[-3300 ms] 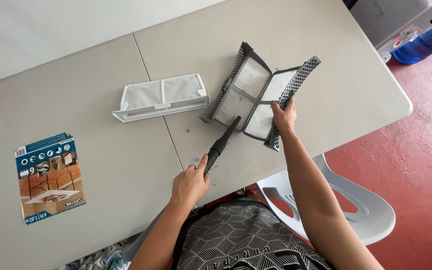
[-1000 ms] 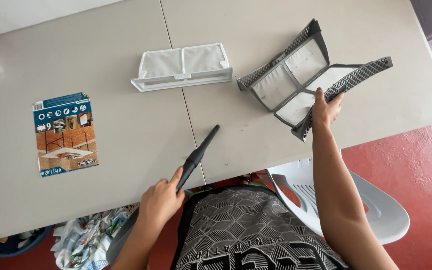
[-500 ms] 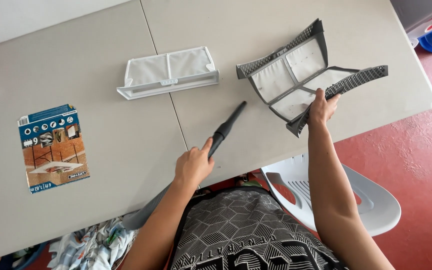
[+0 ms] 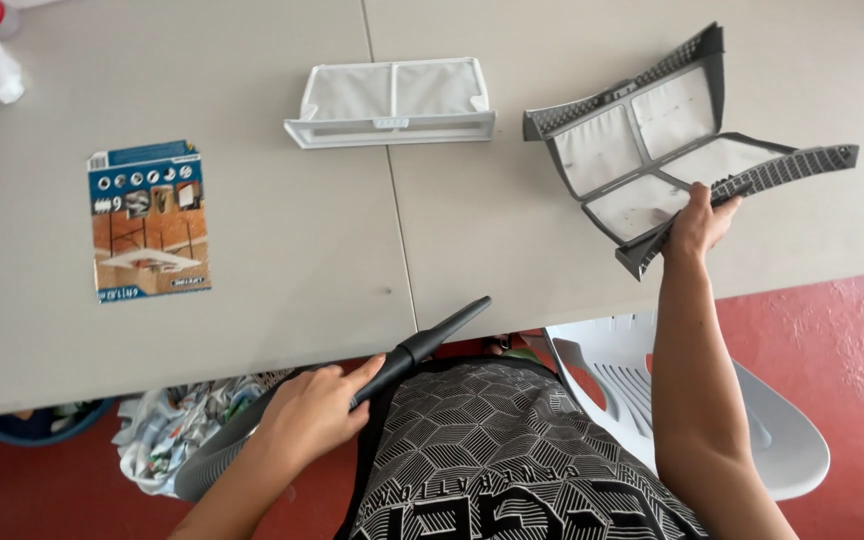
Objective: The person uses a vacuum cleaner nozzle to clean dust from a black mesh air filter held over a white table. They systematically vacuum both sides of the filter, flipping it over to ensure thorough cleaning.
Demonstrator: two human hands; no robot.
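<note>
Grey folding table point(image 4: 252, 260) fills most of the view, with red floor point(image 4: 842, 330) below it and a white plastic chair point(image 4: 752, 430) beside the person's lap. On the table's right part lies a grey hinged lint filter point(image 4: 652, 150), opened like a book, its mesh panels pale with a few dark specks on the lower one. The right hand point(image 4: 700, 222) is closed on the filter's lower frame edge, fingers wrapped over the rim near the table's front edge. A second, white filter point(image 4: 392, 100) lies closed at the table's middle, well apart from both hands; what is inside cannot be told. A printed card point(image 4: 147, 220) lies flat to the left. The left hand point(image 4: 312, 410) is closed around a black vacuum nozzle point(image 4: 432, 340), whose tip reaches just over the table's front edge, with grey hose point(image 4: 217, 460) trailing below. Under the table a blue bin point(image 4: 42, 420) and a bag of crumpled paper point(image 4: 172, 430) show
</note>
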